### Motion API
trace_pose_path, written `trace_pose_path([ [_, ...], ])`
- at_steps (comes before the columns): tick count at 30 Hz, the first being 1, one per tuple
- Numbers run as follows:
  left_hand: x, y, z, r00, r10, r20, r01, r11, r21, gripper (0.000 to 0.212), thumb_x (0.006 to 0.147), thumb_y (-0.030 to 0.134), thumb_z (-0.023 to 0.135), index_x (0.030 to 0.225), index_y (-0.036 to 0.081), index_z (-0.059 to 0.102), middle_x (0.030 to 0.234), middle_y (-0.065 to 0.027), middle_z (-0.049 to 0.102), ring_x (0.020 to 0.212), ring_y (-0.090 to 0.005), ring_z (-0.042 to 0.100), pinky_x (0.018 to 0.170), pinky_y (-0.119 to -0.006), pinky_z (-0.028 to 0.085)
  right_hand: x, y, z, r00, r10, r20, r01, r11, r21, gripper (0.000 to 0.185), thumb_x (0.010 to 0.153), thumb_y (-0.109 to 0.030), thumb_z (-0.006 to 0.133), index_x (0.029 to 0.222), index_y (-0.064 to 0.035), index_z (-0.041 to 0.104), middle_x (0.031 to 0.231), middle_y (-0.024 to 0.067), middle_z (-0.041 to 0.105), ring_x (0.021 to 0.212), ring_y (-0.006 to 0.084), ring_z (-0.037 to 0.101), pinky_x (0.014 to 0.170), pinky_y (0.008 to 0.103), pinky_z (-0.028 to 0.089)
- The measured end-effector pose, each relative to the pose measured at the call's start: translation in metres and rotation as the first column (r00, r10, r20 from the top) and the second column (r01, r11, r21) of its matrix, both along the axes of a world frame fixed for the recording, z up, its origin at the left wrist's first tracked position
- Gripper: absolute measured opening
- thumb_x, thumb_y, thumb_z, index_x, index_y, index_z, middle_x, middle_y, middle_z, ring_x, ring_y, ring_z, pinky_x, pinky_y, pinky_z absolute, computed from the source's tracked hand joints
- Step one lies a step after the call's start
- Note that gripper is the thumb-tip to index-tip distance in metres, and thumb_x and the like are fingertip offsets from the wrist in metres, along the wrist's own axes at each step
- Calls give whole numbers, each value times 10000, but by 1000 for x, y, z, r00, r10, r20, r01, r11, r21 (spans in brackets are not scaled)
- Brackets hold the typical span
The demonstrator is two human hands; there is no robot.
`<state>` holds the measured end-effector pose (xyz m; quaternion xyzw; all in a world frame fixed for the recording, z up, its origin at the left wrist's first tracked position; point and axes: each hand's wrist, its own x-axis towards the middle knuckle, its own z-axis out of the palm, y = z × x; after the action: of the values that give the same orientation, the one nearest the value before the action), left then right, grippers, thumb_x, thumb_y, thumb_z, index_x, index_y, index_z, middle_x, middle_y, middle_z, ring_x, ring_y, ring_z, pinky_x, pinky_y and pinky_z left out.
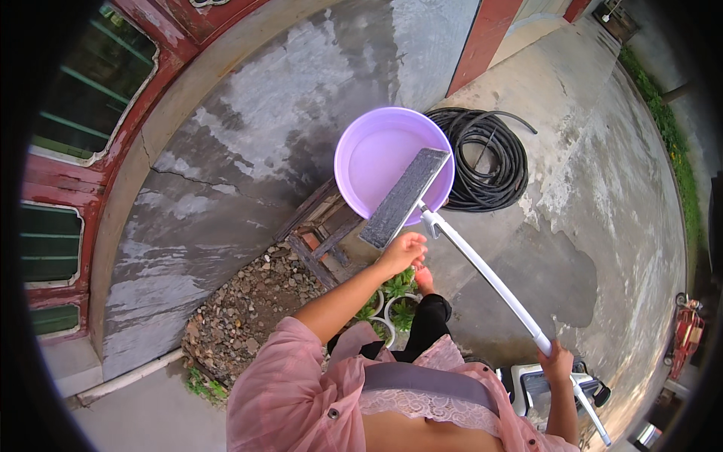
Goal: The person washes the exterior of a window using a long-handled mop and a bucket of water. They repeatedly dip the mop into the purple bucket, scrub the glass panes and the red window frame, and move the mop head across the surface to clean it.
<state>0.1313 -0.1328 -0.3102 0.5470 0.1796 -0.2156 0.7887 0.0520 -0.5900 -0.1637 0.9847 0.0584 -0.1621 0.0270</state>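
A flat mop with a grey fabric pad (404, 198) lies tilted across the near right part of a round purple plastic basin (353, 189). Its white pole (488, 268) runs down to the right, and my right hand (556, 361) is closed around it near the lower end. Just below the near end of the pad is my left hand (404, 251), its fingers loosely curled with nothing seen in them. Whether it touches the pad's edge, I cannot tell. Beneath the basin stands a worn wooden stand (316, 226), partly hidden.
A coiled black hose (508, 175) lies beside the basin. Gravel (254, 305) and potted plants (402, 313) lie close to my feet. A white and black object (525, 390) is by my right arm. Left is a concrete wall (226, 152) with red-framed windows (85, 85).
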Motion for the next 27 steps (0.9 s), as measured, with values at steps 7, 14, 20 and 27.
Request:
trace_pose_path([
  [7, 105, 119, -138, 843, 507, 180, -513, 657, 552, 207, 835, 148, 521, 971, 3, 580, 879, -87, 625, 818, -146, 590, 729, -271, 460, 70, -4, 14, 969, -54, -240, 28, 994, -109, 285, 662, -290, 655, 748, -34, 565, 668, 200, 600, 651, 380, 591, 590, 442, 481],
  [14, 143, 113, -162, 809, 454, -374, -586, 571, -575, 353, 863, 319, 460, 828, 19, 643, 877, -125, 648, 845, -255, 608, 785, -318, 472, 113, -13, 9, 961, -48, -272, 16, 993, -118, 226, 651, -251, 630, 694, -40, 561, 630, 193, 589, 632, 378, 583, 589, 446, 476],
  [20, 127, 71, -104, 765, -479, 430, 341, 868, 360, 496, 914, 346, 349, 1258, -9, 391, 1323, -165, 371, 1267, -255, 303, 1049, -430, 200, 133, -1, 19, 916, -75, -394, 35, 994, -108, 234, 647, -245, 633, 761, -44, 600, 672, 188, 601, 688, 366, 592, 630, 429, 479],
  [27, 160, 58, -118, 643, -724, 248, -100, 242, 965, 569, 884, 418, 374, 1348, 101, 281, 1417, -103, 220, 1326, -252, 144, 1069, -441, 78, 128, -2, -6, 921, -81, -382, 52, 995, -86, 252, 652, -236, 627, 803, -37, 595, 674, 196, 598, 658, 373, 590, 601, 429, 481],
])
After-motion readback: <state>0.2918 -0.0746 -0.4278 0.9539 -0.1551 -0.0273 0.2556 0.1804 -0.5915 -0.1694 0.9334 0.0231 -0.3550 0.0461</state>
